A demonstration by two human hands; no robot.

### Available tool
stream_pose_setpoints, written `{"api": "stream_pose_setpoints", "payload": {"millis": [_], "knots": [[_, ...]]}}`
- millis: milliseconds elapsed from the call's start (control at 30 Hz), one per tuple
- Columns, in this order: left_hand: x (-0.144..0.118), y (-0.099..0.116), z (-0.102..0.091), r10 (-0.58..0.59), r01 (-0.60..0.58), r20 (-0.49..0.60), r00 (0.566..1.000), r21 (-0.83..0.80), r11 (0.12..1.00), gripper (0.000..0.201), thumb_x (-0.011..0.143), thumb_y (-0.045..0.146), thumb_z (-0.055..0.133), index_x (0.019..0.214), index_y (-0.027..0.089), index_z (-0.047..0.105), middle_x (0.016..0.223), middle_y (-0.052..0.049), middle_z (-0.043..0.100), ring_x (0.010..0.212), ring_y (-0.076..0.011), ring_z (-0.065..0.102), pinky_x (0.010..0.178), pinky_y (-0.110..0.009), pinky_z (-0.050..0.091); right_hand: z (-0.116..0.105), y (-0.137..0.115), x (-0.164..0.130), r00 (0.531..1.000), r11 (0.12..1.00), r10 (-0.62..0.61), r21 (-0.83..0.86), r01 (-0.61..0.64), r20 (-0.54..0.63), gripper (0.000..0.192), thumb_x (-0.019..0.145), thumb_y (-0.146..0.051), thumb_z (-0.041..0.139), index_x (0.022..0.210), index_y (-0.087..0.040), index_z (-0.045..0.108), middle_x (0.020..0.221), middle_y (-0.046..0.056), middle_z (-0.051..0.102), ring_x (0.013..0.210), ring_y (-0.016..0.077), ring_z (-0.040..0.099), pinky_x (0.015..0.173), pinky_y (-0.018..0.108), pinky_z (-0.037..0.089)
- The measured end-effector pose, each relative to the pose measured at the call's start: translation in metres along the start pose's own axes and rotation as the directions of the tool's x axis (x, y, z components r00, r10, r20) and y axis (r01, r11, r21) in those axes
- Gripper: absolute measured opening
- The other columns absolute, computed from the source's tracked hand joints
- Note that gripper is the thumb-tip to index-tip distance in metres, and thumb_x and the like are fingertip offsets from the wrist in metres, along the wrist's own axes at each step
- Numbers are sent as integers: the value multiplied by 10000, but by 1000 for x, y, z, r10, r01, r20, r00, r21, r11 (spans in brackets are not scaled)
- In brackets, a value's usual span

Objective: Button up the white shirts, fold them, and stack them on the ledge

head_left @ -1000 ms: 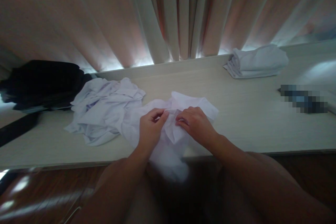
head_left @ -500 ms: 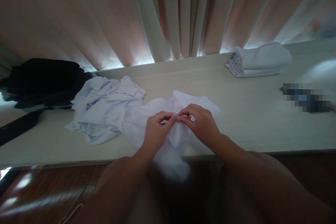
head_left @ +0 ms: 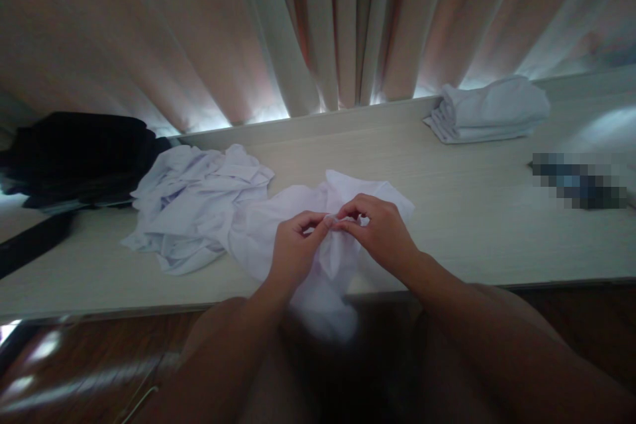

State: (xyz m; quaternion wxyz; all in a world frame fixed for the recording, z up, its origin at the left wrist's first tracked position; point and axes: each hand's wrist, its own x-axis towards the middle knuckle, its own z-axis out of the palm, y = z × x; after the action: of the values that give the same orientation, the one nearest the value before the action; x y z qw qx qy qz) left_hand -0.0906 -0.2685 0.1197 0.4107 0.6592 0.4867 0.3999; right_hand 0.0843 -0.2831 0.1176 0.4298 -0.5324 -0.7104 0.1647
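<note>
Both forearms are showing bare, coming in from six o'clock with no sleeves reaching the wrists. The left hand (head_left: 293, 253) and right hand (head_left: 381, 233) are wearing no gloves, rings, watch or bracelet.

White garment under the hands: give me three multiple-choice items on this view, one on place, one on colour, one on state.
1. Where does the folded white stack lie?
A. far right, near the curtain
B. on the floor
C. under the hands

2. What colour is the pile at far left?
A. red
B. black
C. yellow

3. How do the hands meet the white garment?
A. palms flat
B. not touching
C. fingertips pinching

Answers: 1 A, it sits at the table's back edge; 2 B, dark cloth; 3 C, left hand and right hand pinch one spot.
</note>
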Motion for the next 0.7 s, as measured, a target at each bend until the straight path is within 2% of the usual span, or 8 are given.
{"api": "stream_pose_setpoints", "payload": {"millis": [133,267,433,567,700], "knots": [[-1,0,1,4,-4,-10,1000,27,1000,186,864,328,687,870,177,797,897,-54,781,842,-192,701,723,-256,529,-1,3,0,999,998,3,-64,0,43,99,776,-211,817,804,-176,728,793,16,690,743,157,605,731,293,436],[0,-1,1,12,-12,15,1000,30,999,197,873,335,676,865,179,796,883,-49,781,821,-183,696,744,-259,527,0,3,-1,999,997,-14,-77,17,35,81,794,-183,792,792,-176,712,799,20,686,748,159,602,740,298,434],[2,-1,-1,-8,6,59,998,32,999,199,878,324,654,845,181,788,839,-39,775,728,-170,673,647,-249,515,0,1,-1,1000,999,-10,-39,11,26,76,809,-182,765,777,-187,696,789,17,685,744,159,596,736,301,432],[1,0,-1,14,-16,73,997,34,999,193,884,313,647,855,184,787,863,-43,777,784,-180,689,691,-255,529,1,2,1,998,998,53,34,-53,16,86,786,-182,775,766,-187,691,757,5,684,716,148,582,703,289,423],[0,0,-1,35,-35,64,997,-1,999,185,889,309,652,898,183,787,899,-46,782,846,-187,705,771,-267,542,3,6,2,987,968,161,193,-163,25,138,760,-241,790,803,-193,668,725,-23,658,675,131,554,647,268,414]]}}
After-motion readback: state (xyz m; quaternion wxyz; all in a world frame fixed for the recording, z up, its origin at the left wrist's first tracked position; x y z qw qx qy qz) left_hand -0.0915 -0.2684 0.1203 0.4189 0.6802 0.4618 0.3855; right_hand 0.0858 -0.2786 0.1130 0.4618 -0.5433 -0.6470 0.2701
